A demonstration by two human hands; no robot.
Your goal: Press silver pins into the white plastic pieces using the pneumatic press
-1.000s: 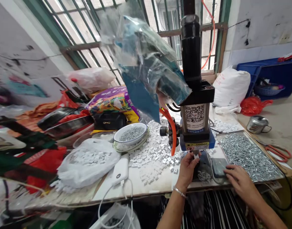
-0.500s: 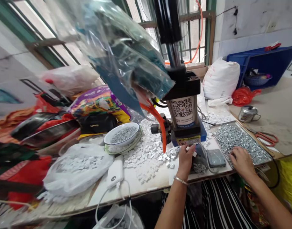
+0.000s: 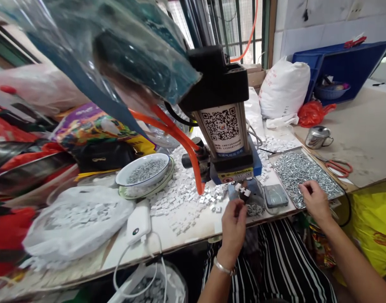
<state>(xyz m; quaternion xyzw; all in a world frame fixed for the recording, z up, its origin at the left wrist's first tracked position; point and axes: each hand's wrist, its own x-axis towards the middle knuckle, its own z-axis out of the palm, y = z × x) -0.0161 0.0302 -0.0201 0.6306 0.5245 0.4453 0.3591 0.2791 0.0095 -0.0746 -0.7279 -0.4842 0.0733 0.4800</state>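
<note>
My left hand [image 3: 233,223] is at the table's front edge, just before the small pneumatic press [image 3: 226,134]. Its fingers are curled together, and whatever they hold is hidden. Small white plastic pieces [image 3: 245,192] sit at the press's base, right above those fingertips. Over the near side of a tray of small metal pins [image 3: 302,170] hovers my right hand [image 3: 315,201], thumb and fingers pinched; anything between them is too small to make out. Loose pins [image 3: 255,209] lie beside the press base. More white pieces [image 3: 193,191] are spread left of the press.
A bowl of pins [image 3: 145,170], a plastic bag of white pieces [image 3: 75,223] and a white power bank [image 3: 139,221] lie to the left. Scissors [image 3: 339,168] and a metal mug [image 3: 318,137] are at right. Orange hoses [image 3: 188,145] hang by the press.
My left hand has drawn back from under the press toward the table edge, leaving white pieces visible at its base. My right hand stays at the pin tray, slightly raised. The view has shifted.
</note>
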